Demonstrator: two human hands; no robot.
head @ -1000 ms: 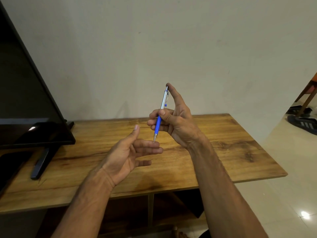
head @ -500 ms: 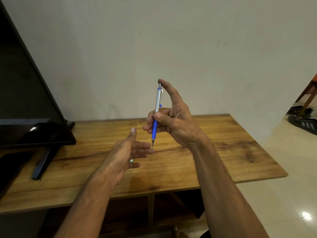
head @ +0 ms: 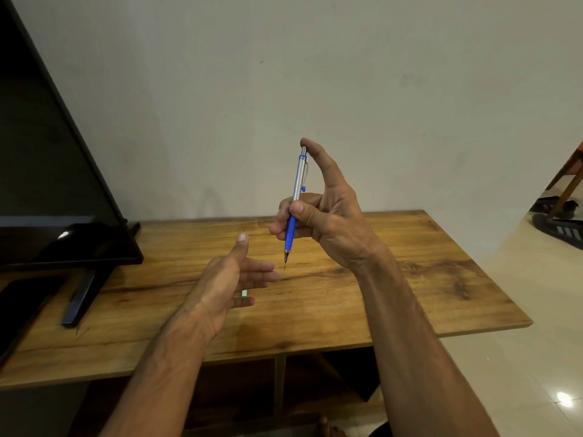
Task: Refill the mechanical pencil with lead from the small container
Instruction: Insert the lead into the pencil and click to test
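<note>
My right hand [head: 318,222] holds a silver mechanical pencil [head: 296,190] with a blue grip, nearly upright, tip down. The forefinger rests on the pencil's top button and the thumb presses the blue grip. A thin dark lead shows at the tip, just above the table. My left hand [head: 230,279] is open below and to the left of the tip, palm turned right, fingers spread. A small pale container [head: 244,293] peeks out between the left fingers; whether it lies on the wood or is touched by the hand is unclear.
The wooden table [head: 410,294] stands against a plain wall. A black monitor [head: 47,184] on a stand fills the left side, with a dark flat device [head: 22,301] in front of it. Tiled floor, chair legs and sandals [head: 558,228] lie to the right.
My right hand has shifted the pencil slightly left and more upright, with lead now showing at the tip. My left hand has moved left and lower, away from the tip.
</note>
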